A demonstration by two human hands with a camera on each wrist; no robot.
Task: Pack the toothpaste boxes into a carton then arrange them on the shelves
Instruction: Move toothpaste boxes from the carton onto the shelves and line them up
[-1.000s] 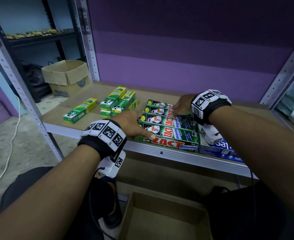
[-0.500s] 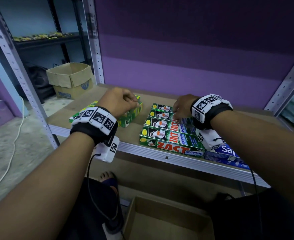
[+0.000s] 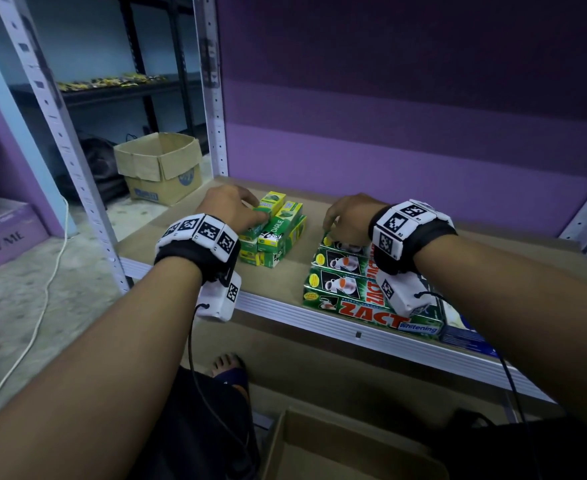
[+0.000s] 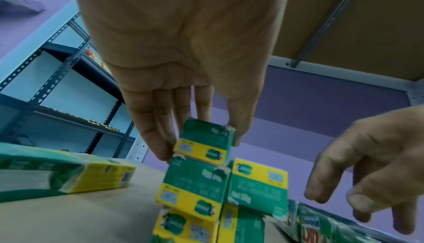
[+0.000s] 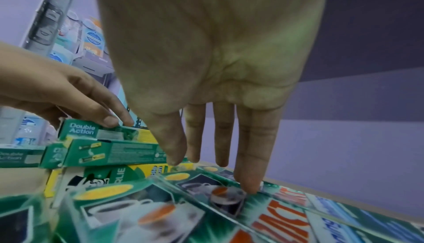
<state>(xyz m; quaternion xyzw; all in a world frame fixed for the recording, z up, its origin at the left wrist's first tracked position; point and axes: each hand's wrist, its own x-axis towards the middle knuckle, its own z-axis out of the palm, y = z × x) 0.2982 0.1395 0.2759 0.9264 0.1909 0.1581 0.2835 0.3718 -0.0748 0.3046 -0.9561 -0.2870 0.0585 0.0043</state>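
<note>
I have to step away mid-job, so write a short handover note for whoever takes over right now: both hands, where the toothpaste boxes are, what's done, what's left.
Left hand: fingers pinch the top green-and-yellow box on the Darlie stack, left part of the shelf.
Right hand: open, fingers straight, fingertips touching the far end of the Zact boxes, which lie in a row by the shelf's front edge.
Done: two brands grouped on the shelf.
Left: one Darlie box lies apart from the stack; the carton on the floor below looks empty as far as it shows.

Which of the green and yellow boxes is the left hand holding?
The top box of the stack's left column; the left hand pinches its end.
</note>
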